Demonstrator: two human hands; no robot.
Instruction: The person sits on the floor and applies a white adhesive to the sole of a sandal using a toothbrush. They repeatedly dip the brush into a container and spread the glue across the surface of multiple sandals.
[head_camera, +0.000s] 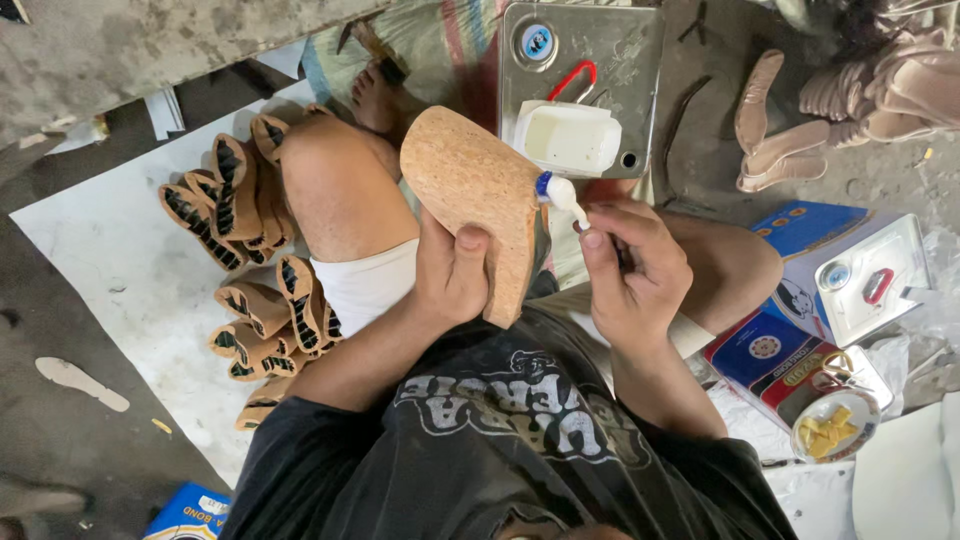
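Cork wedge sole (478, 205) between both hands

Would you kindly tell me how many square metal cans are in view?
3: one can above the hands, bearing a white tub; one can at right on a blue box; one can lower right, beside an open lid. Others may be hidden.

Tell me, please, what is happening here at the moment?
A person sitting on the floor holds a cork shoe sole upright in the left hand. The right hand presses a small brush against the sole's edge. A white tub of pale glue sits on a metal can just beyond. A pile of similar soles lies to the left.
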